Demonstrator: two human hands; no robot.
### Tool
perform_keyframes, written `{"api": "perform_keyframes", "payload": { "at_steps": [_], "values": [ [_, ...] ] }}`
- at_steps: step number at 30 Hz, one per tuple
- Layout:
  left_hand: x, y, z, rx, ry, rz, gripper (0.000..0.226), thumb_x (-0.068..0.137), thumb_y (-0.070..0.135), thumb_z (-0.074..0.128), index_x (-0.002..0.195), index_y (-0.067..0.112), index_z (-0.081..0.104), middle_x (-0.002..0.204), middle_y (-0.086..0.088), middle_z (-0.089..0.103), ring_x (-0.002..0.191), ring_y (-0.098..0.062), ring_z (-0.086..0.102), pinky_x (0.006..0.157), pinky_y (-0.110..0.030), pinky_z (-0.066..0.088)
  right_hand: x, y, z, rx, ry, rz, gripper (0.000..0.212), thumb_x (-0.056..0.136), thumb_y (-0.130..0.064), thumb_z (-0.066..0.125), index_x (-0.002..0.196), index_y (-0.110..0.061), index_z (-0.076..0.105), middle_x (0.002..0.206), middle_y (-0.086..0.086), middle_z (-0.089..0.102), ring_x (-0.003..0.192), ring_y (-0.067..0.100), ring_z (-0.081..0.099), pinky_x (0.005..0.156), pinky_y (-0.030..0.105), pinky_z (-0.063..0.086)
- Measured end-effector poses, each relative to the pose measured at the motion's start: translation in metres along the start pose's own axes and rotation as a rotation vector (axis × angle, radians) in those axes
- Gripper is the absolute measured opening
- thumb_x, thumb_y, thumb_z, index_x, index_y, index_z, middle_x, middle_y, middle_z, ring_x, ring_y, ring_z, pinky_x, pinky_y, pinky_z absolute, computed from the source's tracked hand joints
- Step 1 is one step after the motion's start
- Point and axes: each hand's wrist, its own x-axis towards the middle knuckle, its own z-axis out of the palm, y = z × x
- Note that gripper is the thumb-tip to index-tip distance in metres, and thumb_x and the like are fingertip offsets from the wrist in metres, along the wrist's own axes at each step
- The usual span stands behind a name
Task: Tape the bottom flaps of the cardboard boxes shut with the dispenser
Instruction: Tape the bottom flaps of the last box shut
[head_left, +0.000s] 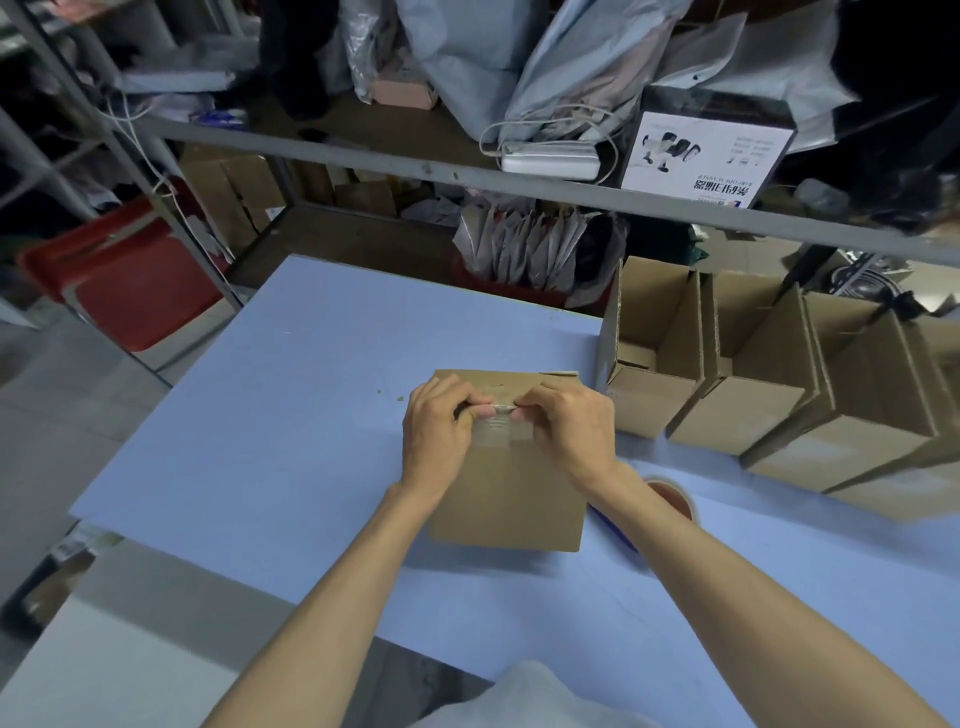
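A small cardboard box (506, 499) stands on the pale blue table (291, 441) in front of me. A strip of clear tape (496, 428) runs down its near face from the top edge. My left hand (439, 431) and my right hand (569, 428) sit side by side at the box's top. Both have curled fingers and pinch the upper end of the tape between thumb and fingertips. The tape dispenser (670, 501), with its brown roll and blue body, lies on the table right of the box, partly hidden by my right forearm.
A row of open cardboard boxes (769, 395) stands along the table's right side. Behind the table is a metal shelf rack (467, 179) with bags, a white printed box (701, 156) and a charger. A red chair (119, 280) is at the left.
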Motion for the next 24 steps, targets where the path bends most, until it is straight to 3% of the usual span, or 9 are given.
{"api": "perform_keyframes", "payload": {
  "at_steps": [3,7,9,11,13,15,18,21,24],
  "values": [
    [0.006,0.004,0.002,-0.029,0.018,-0.011,0.005,0.079,0.009,0.073,0.076,0.009,0.070,0.079,0.003,0.066,0.082,-0.016,0.057,0.085,-0.034,0.043,-0.003,0.008,-0.003,0.022,-0.023,-0.014,0.016,0.080,-0.027,0.076,0.093,-0.016,0.076,0.085,0.000,0.072,0.082,0.025,0.067,0.057,0.038,0.054],
    [0.018,0.001,-0.005,-0.065,0.039,-0.060,0.008,0.079,0.009,0.073,0.074,0.014,0.069,0.076,0.012,0.063,0.079,-0.009,0.056,0.074,-0.027,0.042,-0.024,0.026,-0.017,0.096,-0.049,0.157,0.079,0.073,-0.040,0.081,0.137,-0.008,0.047,0.127,0.010,0.049,0.115,0.022,0.047,0.092,0.030,0.043],
    [0.025,-0.003,-0.010,-0.105,0.071,-0.150,0.009,0.079,0.009,0.073,0.072,0.013,0.068,0.076,0.011,0.065,0.077,-0.011,0.058,0.072,-0.030,0.045,-0.033,0.030,-0.023,0.304,-0.145,0.370,0.071,0.074,-0.039,0.080,0.131,-0.009,0.050,0.120,0.002,0.055,0.108,0.015,0.053,0.090,0.027,0.045],
    [0.027,-0.005,-0.014,-0.150,0.075,-0.241,0.008,0.081,0.010,0.071,0.075,0.012,0.068,0.080,0.006,0.068,0.081,-0.012,0.061,0.079,-0.036,0.049,-0.037,0.034,-0.022,0.564,-0.328,0.528,0.033,0.081,-0.023,0.075,0.110,-0.009,0.065,0.102,0.004,0.069,0.098,0.024,0.064,0.083,0.037,0.052],
    [0.024,-0.004,-0.015,-0.055,0.020,-0.245,0.001,0.086,0.015,0.068,0.086,0.015,0.069,0.095,0.004,0.067,0.097,-0.016,0.059,0.090,-0.040,0.047,-0.040,0.033,-0.019,0.645,-0.347,0.521,0.009,0.085,-0.009,0.067,0.091,-0.003,0.070,0.089,0.011,0.072,0.090,0.031,0.066,0.079,0.046,0.052],
    [0.015,0.003,-0.011,0.129,-0.029,-0.230,0.026,0.086,0.029,0.068,0.110,0.021,0.063,0.119,0.001,0.052,0.117,-0.021,0.044,0.102,-0.038,0.038,-0.039,0.021,-0.017,0.661,-0.281,0.479,0.007,0.085,-0.008,0.065,0.081,-0.002,0.067,0.080,0.014,0.069,0.076,0.027,0.064,0.071,0.045,0.050],
    [-0.005,0.023,-0.002,0.093,-0.070,-0.278,0.069,0.077,0.056,0.067,0.133,0.023,0.044,0.130,-0.001,0.031,0.123,-0.020,0.027,0.105,-0.034,0.031,-0.032,-0.003,-0.013,0.649,-0.216,0.402,0.017,0.084,-0.014,0.063,0.068,-0.020,0.061,0.064,-0.008,0.062,0.063,0.004,0.054,0.061,0.033,0.045],
    [-0.012,0.031,0.003,-0.045,-0.194,-0.471,0.080,0.075,0.070,0.058,0.138,0.026,0.038,0.126,0.004,0.032,0.122,-0.019,0.035,0.099,-0.034,0.037,-0.021,-0.020,-0.011,0.756,-0.367,0.345,0.020,0.087,-0.009,0.051,0.077,-0.022,0.063,0.074,-0.009,0.067,0.073,0.003,0.061,0.067,0.028,0.051],
    [-0.007,0.020,-0.003,0.065,-0.221,-0.466,0.052,0.088,0.050,0.057,0.129,0.021,0.048,0.124,0.000,0.049,0.116,-0.021,0.050,0.094,-0.034,0.042,-0.019,-0.013,-0.018,0.735,-0.602,0.304,0.036,0.087,-0.002,0.047,0.115,-0.013,0.066,0.108,-0.003,0.070,0.107,0.008,0.062,0.091,0.024,0.049]
  ]
}}
